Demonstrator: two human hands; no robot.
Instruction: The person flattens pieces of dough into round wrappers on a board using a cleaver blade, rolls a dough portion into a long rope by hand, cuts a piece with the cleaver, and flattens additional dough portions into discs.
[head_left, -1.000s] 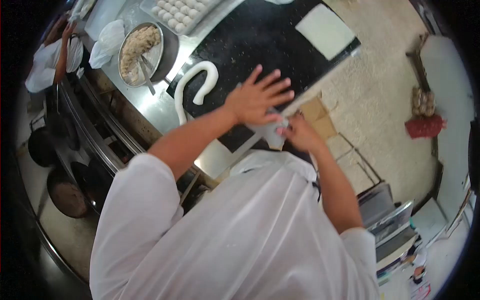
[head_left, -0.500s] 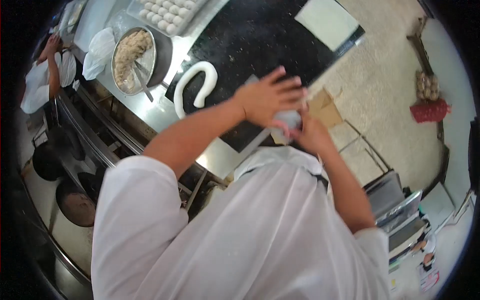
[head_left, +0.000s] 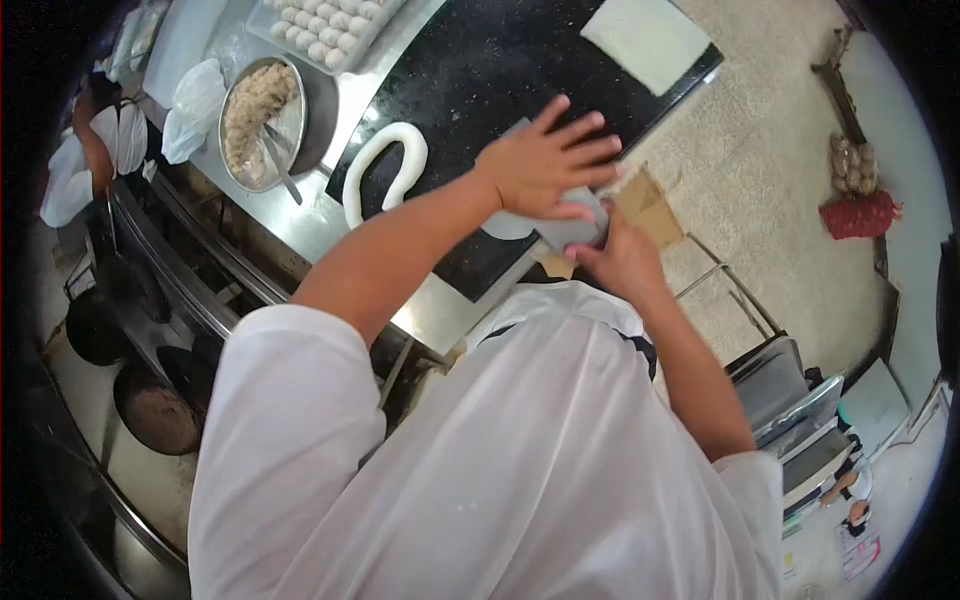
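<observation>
My left hand [head_left: 545, 170] lies palm down with spread fingers on a broad grey blade, which looks like a cleaver [head_left: 580, 225]. My right hand [head_left: 625, 260] is closed around the near right end of it; any handle is hidden inside the fingers. A pale round, flat piece [head_left: 508, 226], possibly dough, shows beside the blade below my left wrist. To the left, a thick white dough rope [head_left: 405, 150] lies bent in a hook on the black board [head_left: 470, 70]. My left forearm passes close to its lower end.
A metal bowl [head_left: 293, 150] of pale brown filling holds a spatula. Behind it stands a tray [head_left: 360, 45] of round white pieces. A white folded cloth or sheet [head_left: 650, 45] lies at the board's far corner. Woks [head_left: 155, 410] sit lower left; another person [head_left: 75, 170] is far left.
The blade has turned and shows more between my hands, and the pale flat piece has come into sight. My left hand has shifted slightly up; my right hand keeps its grip.
</observation>
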